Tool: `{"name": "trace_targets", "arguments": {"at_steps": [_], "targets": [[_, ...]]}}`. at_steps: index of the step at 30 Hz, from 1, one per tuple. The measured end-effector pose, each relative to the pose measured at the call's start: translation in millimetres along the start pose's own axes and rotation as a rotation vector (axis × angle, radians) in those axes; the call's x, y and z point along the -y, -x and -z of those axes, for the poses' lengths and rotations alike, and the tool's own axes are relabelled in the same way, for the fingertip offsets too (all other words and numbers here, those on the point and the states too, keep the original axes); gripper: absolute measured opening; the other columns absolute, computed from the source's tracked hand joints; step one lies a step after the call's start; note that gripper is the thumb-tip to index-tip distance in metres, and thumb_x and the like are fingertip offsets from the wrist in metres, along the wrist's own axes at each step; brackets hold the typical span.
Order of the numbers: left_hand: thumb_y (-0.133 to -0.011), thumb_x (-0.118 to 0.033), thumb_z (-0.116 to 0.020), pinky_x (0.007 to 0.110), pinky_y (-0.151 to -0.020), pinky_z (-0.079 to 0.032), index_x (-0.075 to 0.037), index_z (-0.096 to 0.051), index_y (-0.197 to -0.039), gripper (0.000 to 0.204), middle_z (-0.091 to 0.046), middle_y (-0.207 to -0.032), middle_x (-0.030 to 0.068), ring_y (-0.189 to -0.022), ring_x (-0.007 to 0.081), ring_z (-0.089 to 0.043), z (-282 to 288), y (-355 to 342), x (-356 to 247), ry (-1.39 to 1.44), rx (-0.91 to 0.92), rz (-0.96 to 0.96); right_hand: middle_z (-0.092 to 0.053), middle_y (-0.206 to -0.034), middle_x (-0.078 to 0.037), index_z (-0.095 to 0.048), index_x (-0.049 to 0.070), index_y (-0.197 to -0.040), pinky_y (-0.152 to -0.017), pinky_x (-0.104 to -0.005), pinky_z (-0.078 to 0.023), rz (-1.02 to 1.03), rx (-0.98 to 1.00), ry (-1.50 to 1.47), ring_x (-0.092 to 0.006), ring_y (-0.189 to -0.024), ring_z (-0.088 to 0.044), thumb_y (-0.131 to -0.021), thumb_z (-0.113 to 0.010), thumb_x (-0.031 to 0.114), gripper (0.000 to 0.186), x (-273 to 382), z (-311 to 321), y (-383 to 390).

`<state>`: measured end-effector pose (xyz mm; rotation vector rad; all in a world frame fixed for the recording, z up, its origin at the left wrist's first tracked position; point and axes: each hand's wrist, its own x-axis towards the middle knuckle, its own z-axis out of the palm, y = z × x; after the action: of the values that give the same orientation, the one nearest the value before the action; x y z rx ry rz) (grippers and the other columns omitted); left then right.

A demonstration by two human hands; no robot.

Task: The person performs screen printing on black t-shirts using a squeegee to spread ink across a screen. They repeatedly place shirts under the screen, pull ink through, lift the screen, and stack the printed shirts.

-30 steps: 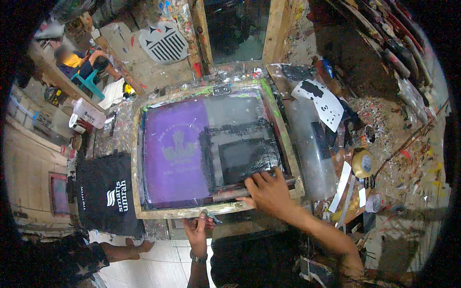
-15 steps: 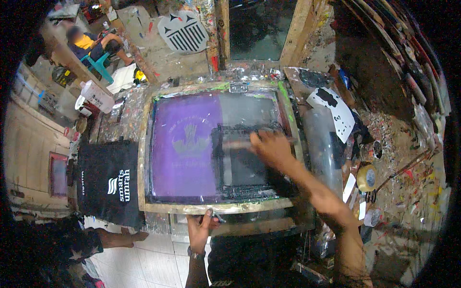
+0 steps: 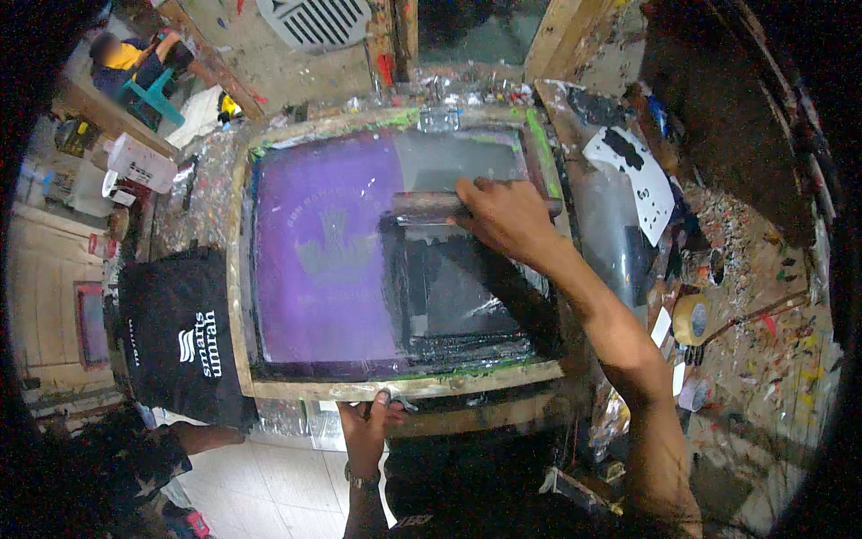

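Squeegee (image 3: 426, 207) moved farther up screen (image 3: 283, 332); right fingers (image 3: 466, 193) curled around it, left fingers (image 3: 379, 409) gripping wooden frame (image 3: 305, 390) at near edge.

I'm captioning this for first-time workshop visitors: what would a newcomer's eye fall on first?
Probably the bright purple panel, on the left inside the wooden frame mid-picture. Next comes the right hand, gripping a dark bar across the frame's upper right, with the left hand at the near edge. The black cloth with white print, left of the frame, also stands out.
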<state>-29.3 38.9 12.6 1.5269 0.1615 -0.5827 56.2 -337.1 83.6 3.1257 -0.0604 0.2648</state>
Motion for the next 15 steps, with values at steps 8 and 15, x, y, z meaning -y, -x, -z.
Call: {"name": "trace_targets", "arguments": {"at_steps": [8,15], "targets": [[-0.101,-0.006,-0.063,0.038,-0.064,-0.064,-0.001,-0.025,-0.142,0.057,-0.065,-0.108,0.0208,-0.083,0.0263,-0.075,8,2,8,0.038,0.024,0.016,-0.065,-0.087,-0.010,-0.054,0.009,-0.103,-0.056,-0.0437,-0.051,0.038,0.093,-0.073,-0.0313,-0.067,-0.068,-0.094,-0.068,0.041,0.037,64,6,94],[-0.102,-0.012,-0.063,0.036,-0.064,-0.062,-0.001,-0.040,-0.135,0.042,-0.067,-0.101,0.0157,-0.077,0.0212,-0.071,-6,1,-3,0.043,-0.065,0.060,-0.063,-0.088,-0.006,-0.054,0.012,-0.101,-0.063,-0.0385,-0.054,0.114,0.059,-0.016,-0.0258,-0.075,-0.071,-0.087,-0.071,0.032,0.030,100,10,161]]}}
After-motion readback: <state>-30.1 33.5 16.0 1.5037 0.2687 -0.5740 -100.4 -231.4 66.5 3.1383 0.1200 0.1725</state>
